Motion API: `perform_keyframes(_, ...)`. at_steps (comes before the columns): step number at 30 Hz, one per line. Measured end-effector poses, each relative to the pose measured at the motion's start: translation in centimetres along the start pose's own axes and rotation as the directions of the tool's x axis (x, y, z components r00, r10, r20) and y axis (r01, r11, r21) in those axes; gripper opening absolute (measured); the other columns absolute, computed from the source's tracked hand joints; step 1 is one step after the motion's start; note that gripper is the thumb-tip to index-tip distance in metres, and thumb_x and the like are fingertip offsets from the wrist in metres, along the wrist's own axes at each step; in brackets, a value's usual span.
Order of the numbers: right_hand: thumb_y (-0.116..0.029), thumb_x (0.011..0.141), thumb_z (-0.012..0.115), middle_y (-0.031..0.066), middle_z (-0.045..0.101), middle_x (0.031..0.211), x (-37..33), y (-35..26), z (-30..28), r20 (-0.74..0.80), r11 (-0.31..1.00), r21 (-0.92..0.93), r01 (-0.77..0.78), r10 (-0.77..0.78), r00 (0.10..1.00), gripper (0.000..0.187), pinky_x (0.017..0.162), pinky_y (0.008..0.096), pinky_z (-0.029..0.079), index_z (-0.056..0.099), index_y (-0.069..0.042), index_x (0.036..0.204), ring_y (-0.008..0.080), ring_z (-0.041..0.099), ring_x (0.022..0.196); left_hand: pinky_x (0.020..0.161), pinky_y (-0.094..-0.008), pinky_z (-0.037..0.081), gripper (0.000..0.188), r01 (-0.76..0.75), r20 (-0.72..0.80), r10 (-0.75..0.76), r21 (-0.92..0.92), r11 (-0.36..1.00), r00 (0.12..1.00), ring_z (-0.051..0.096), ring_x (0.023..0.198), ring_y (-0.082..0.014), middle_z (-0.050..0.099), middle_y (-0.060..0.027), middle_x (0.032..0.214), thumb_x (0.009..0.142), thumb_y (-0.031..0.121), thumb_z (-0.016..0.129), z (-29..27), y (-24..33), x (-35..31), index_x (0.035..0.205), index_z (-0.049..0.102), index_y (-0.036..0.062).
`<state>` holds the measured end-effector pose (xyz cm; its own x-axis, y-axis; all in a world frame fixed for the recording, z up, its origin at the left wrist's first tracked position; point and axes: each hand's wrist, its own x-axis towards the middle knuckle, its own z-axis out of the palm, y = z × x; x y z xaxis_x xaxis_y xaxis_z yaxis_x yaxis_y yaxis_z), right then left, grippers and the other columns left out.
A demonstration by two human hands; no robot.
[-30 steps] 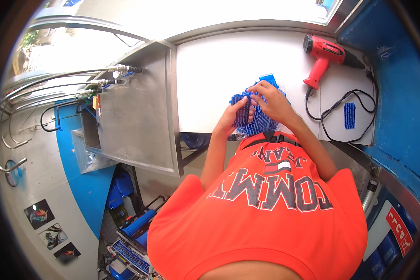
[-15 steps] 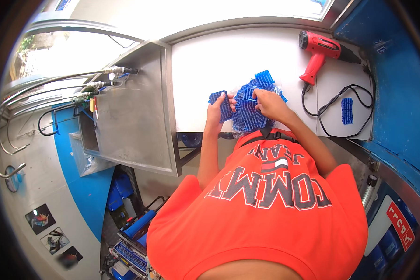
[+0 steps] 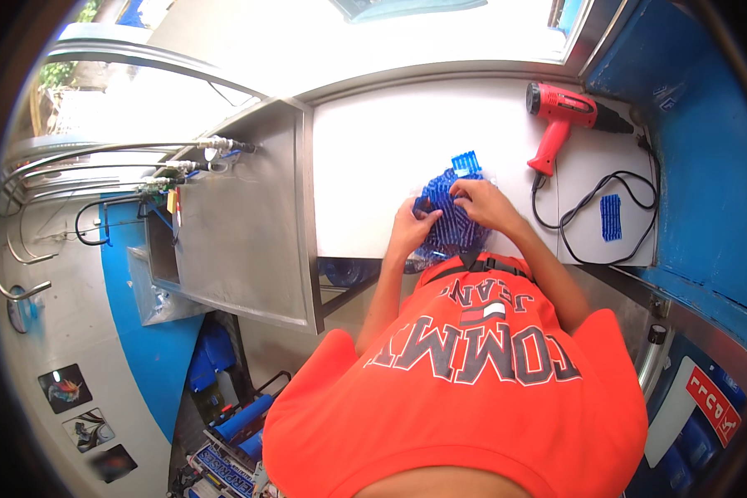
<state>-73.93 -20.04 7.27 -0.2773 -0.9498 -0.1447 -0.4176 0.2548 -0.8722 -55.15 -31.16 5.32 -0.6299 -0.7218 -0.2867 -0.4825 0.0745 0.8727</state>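
A heap of blue printed plastic seal strips [image 3: 452,224] lies in a clear plastic bag close to my waist, at the front edge of the white tabletop. At the heap's left side, my left hand [image 3: 413,226] is closed, thumb and fingers around some of the strips. My right hand [image 3: 483,204] reaches in from the right, its fingertips pinched on a strip at the top of the heap. One flat bunch of strips [image 3: 466,162] sticks out beyond the far end of the bag.
A red heat gun [image 3: 560,116] rests at the table's right, its black cord [image 3: 566,217] looped below. Another blue strip [image 3: 611,217] lies inside the loop. A metal sink-like tray [image 3: 241,224] with hoses [image 3: 100,158] stands left. A blue wall [image 3: 697,158] borders the right.
My left hand has moved right with its bunch of strips, from beside the heap onto it. The right hand stays at the heap's top. The whole view has shifted slightly.
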Motion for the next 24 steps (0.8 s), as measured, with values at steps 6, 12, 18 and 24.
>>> perform_keyframes(6,-0.013,0.087,0.071,0.0168,0.066,0.099,-0.5,-0.5,0.5,-0.140,0.981,-0.108,0.161,-0.175,0.975,0.019,0.090,0.0447,0.051,0.069,-0.001,0.102,0.0357,0.064,0.102,0.063,-0.0288,0.049,0.019,0.009,-0.033,-0.012,-0.084,0.996,0.999,0.059,0.071,-0.0074,0.070,-0.0027,0.078,0.089,0.016,0.078,0.1,0.6,-0.5,0.094,0.071,-0.0012)
perform_keyframes(12,-0.011,0.086,0.073,0.0176,0.065,0.095,-0.8,-1.3,1.0,-0.091,0.979,0.125,0.161,-0.151,0.984,0.020,0.082,0.0430,0.051,0.065,0.001,0.099,0.0363,0.064,0.091,0.060,-0.0273,0.046,0.022,0.028,-0.136,-0.054,-0.190,0.981,0.989,0.058,0.066,-0.0072,0.067,-0.0011,0.072,0.091,0.020,0.077,0.4,1.0,-1.7,0.087,0.071,-0.0008)
perform_keyframes(18,-0.009,0.084,0.073,0.0184,0.064,0.090,-0.8,-1.2,0.8,-0.133,0.980,0.085,0.178,-0.166,0.977,0.022,0.077,0.0428,0.050,0.064,0.004,0.099,0.0348,0.064,0.084,0.066,-0.0270,0.054,0.019,0.087,-0.144,-0.140,-0.324,0.942,0.980,0.064,0.071,-0.0101,0.070,-0.0025,0.081,0.089,0.016,0.080,1.4,1.6,-3.5,0.094,0.071,0.0004)
perform_keyframes(24,-0.013,0.084,0.076,0.0142,0.068,0.086,0.2,0.7,0.6,-0.181,0.962,0.265,0.057,-0.008,0.983,0.026,0.075,0.0354,0.052,0.065,0.004,0.100,0.0238,0.065,0.079,0.068,-0.0271,0.056,0.017,0.064,-0.199,-0.170,-0.452,0.890,0.965,0.067,0.072,-0.0105,0.072,-0.0043,0.085,0.087,0.010,0.081,2.5,1.9,-4.6,0.096,0.069,0.0005)
